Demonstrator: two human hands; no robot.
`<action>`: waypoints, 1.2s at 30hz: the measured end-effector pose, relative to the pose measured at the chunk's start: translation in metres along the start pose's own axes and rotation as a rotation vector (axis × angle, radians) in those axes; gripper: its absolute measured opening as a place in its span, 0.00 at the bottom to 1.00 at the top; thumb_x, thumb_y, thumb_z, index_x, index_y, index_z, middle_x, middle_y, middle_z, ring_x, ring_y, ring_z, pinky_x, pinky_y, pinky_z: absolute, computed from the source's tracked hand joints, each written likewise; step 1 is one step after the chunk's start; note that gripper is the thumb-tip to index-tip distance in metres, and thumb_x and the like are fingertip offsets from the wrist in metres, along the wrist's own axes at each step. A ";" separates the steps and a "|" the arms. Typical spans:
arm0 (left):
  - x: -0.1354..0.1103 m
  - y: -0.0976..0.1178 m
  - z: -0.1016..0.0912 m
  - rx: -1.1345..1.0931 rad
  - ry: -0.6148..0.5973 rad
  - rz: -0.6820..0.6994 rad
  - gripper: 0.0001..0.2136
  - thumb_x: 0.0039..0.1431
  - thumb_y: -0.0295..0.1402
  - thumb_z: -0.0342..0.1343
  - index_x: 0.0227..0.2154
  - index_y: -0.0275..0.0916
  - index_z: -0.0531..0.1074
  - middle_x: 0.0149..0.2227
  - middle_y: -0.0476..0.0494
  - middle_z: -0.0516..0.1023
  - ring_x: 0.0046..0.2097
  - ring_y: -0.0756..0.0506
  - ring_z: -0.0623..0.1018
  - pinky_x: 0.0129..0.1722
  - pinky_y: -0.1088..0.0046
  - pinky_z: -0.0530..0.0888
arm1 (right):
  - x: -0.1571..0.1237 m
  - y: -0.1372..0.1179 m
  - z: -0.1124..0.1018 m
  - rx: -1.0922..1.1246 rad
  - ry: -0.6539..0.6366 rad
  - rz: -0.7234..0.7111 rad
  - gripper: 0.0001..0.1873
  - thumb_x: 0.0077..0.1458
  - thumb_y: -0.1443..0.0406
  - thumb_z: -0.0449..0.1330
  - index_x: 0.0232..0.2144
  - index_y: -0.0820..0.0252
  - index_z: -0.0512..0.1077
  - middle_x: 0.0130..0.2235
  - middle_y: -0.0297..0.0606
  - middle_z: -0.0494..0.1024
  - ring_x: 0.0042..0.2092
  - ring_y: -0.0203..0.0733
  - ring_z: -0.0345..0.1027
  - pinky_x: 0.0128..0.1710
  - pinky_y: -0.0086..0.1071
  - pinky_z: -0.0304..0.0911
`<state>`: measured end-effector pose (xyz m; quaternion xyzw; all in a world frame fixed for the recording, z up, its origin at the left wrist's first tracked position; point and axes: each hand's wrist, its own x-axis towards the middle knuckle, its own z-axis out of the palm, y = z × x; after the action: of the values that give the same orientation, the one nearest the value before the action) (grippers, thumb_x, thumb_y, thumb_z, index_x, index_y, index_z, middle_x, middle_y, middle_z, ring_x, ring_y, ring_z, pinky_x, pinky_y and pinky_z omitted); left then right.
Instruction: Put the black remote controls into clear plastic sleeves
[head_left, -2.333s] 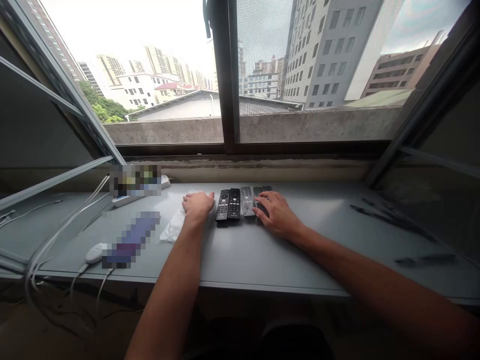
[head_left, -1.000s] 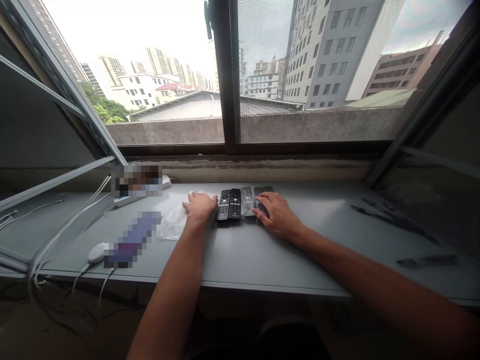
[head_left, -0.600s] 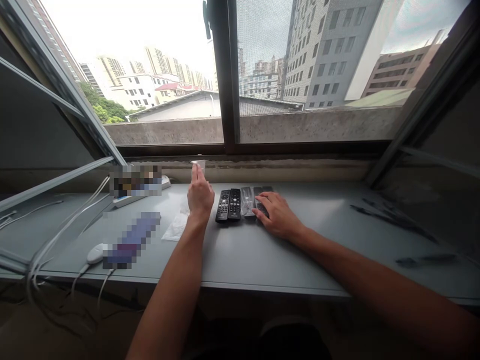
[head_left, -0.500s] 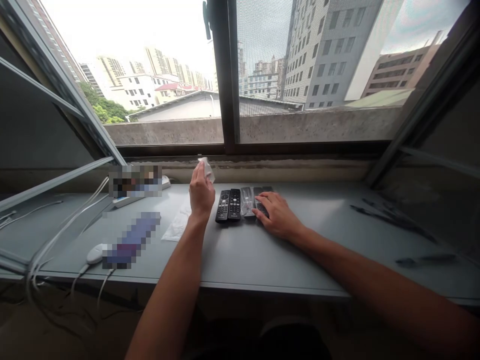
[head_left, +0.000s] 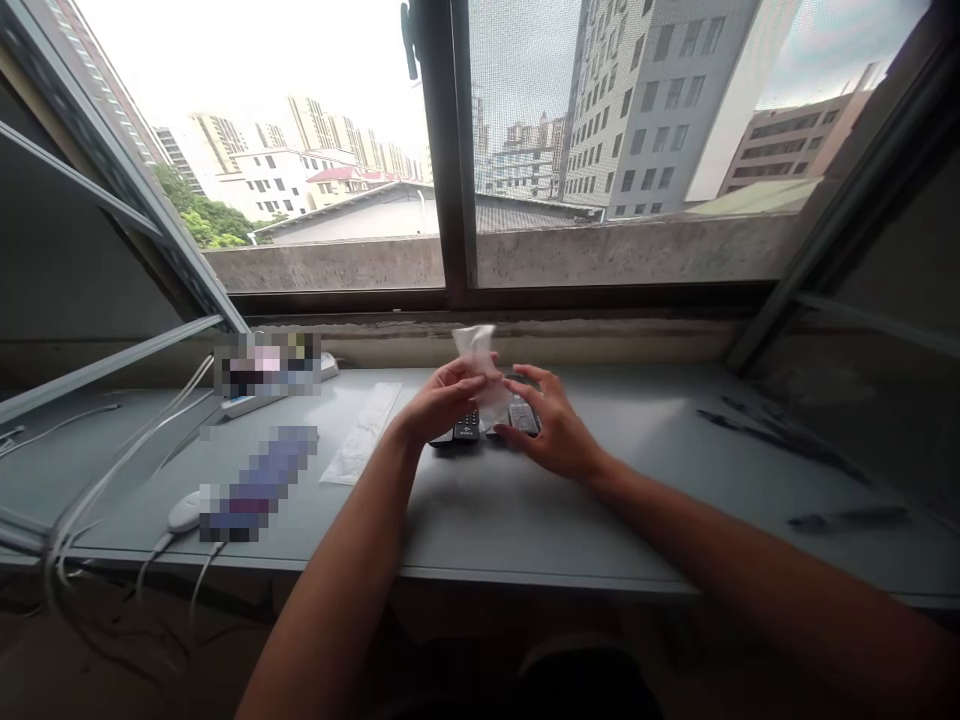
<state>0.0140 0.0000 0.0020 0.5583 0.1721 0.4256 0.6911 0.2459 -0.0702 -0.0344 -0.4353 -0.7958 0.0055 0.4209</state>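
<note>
The left hand point(head_left: 439, 405) holds a clear plastic bag point(head_left: 480, 360) upright above the remote controls point(head_left: 491, 420), its fingers pinched on the bag's left edge. If something is inside the bag, I cannot tell; it looks empty and thin. The right hand point(head_left: 551, 430) is just beside the bag with the fingers half open and spread, their tips close to the bag; whether they touch it is not clear. The hands hide most of the remotes, so only their near ends show on the grey table point(head_left: 480, 510). A flat white packet point(head_left: 364, 445) lies to the left. Half a second ago the left hand held the bag further left and the right hand rested on the remotes; now it is lifted.
</note>
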 end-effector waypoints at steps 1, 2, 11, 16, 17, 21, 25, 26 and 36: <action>0.000 -0.001 0.001 -0.011 -0.032 -0.024 0.24 0.59 0.39 0.75 0.58 0.42 0.81 0.49 0.38 0.87 0.55 0.33 0.86 0.61 0.52 0.78 | 0.000 -0.002 -0.001 0.013 0.024 0.002 0.25 0.70 0.49 0.64 0.62 0.53 0.76 0.73 0.51 0.65 0.73 0.62 0.58 0.71 0.56 0.61; 0.000 -0.002 0.001 -0.026 -0.049 -0.037 0.23 0.60 0.39 0.74 0.57 0.42 0.81 0.48 0.38 0.87 0.54 0.33 0.86 0.60 0.51 0.78 | 0.001 -0.002 -0.002 0.035 0.045 0.004 0.18 0.70 0.51 0.64 0.54 0.53 0.80 0.72 0.50 0.67 0.73 0.61 0.59 0.71 0.55 0.62; 0.009 0.013 -0.009 -0.406 0.392 0.198 0.03 0.67 0.33 0.64 0.40 0.42 0.82 0.40 0.46 0.87 0.49 0.44 0.86 0.60 0.61 0.78 | 0.002 0.002 0.003 0.310 0.097 0.192 0.11 0.68 0.54 0.66 0.43 0.54 0.78 0.43 0.40 0.85 0.43 0.50 0.80 0.48 0.42 0.74; 0.011 0.017 -0.018 -0.497 0.485 0.243 0.11 0.69 0.44 0.64 0.39 0.41 0.81 0.42 0.43 0.87 0.51 0.43 0.85 0.59 0.63 0.78 | 0.002 0.003 0.002 0.326 0.181 0.181 0.10 0.68 0.55 0.68 0.43 0.53 0.80 0.43 0.39 0.85 0.45 0.50 0.80 0.50 0.43 0.73; 0.011 0.017 -0.018 -0.471 0.487 0.224 0.14 0.69 0.48 0.64 0.42 0.41 0.81 0.45 0.41 0.87 0.54 0.41 0.84 0.60 0.63 0.78 | 0.003 0.002 0.001 0.329 0.201 0.173 0.10 0.68 0.55 0.68 0.43 0.53 0.80 0.43 0.39 0.85 0.45 0.51 0.80 0.50 0.43 0.73; 0.010 0.014 -0.009 -0.378 0.382 0.073 0.33 0.64 0.62 0.61 0.60 0.42 0.77 0.63 0.33 0.79 0.69 0.32 0.75 0.63 0.55 0.77 | 0.006 -0.004 -0.004 0.321 0.301 0.083 0.07 0.71 0.58 0.66 0.43 0.52 0.83 0.42 0.40 0.83 0.45 0.50 0.79 0.49 0.44 0.74; 0.007 0.009 0.002 -0.312 0.204 -0.065 0.38 0.64 0.62 0.61 0.67 0.41 0.72 0.70 0.29 0.72 0.73 0.28 0.69 0.63 0.49 0.77 | 0.006 -0.007 -0.008 0.271 0.357 -0.004 0.10 0.71 0.62 0.65 0.50 0.47 0.86 0.42 0.39 0.79 0.43 0.49 0.76 0.46 0.44 0.74; 0.007 0.008 0.003 -0.284 0.168 -0.092 0.36 0.65 0.60 0.62 0.66 0.40 0.73 0.70 0.28 0.72 0.72 0.28 0.71 0.64 0.49 0.77 | 0.005 -0.007 -0.008 0.260 0.350 -0.031 0.11 0.71 0.64 0.65 0.52 0.46 0.85 0.42 0.40 0.78 0.44 0.49 0.76 0.45 0.44 0.74; 0.006 -0.001 -0.004 -0.048 -0.008 -0.235 0.14 0.65 0.32 0.69 0.51 0.32 0.84 0.50 0.32 0.86 0.50 0.40 0.86 0.58 0.63 0.81 | 0.002 -0.007 -0.004 0.136 0.269 -0.205 0.21 0.71 0.69 0.63 0.59 0.41 0.81 0.53 0.43 0.78 0.57 0.56 0.72 0.58 0.57 0.73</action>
<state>0.0153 0.0070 0.0011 0.5193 0.2232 0.3433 0.7501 0.2430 -0.0749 -0.0278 -0.3192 -0.7705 -0.0419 0.5501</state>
